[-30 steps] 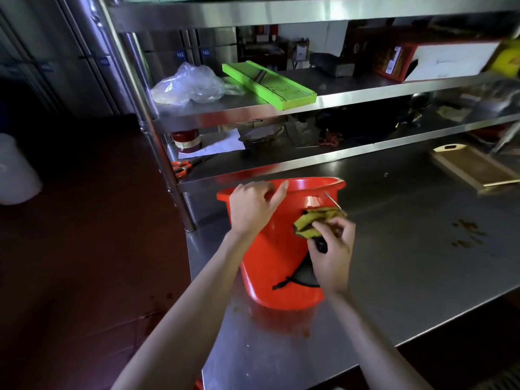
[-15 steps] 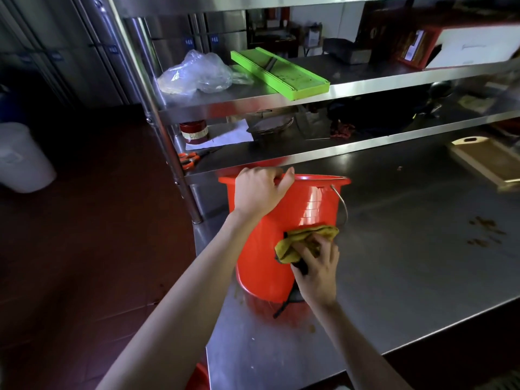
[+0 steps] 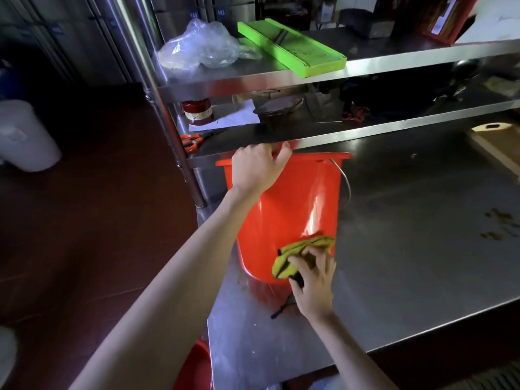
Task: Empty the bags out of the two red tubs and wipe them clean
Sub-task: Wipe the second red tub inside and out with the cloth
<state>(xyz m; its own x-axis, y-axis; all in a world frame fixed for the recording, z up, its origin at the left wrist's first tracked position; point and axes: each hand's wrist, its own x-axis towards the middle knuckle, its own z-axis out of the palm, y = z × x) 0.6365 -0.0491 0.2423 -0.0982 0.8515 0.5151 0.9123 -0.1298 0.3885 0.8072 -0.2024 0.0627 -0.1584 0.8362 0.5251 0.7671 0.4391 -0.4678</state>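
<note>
A stainless steel table fills the right half of the view, its left edge running down beside dark red floor and its near edge crossing the lower right. To the right of the red tub the tabletop lies open, marked only by a few brown stains, with a wooden cutting board at the far right. Close above the tub's rim runs the front edge of a low steel shelf, leaving little room overhead. The tub stands near the table's left edge, glossy orange-red, narrower at the base, with a wire handle hanging down its right side. Its base looks tipped, though that is hard to judge. The left hand grips the tub's rim, fingers curled over the edge. The right hand presses a bunched yellow cloth against the lower outside wall, fingers bent around it. Part of a second red tub shows below the table's left edge. On the upper shelf sit a clear plastic bag and a green slicer board.
</note>
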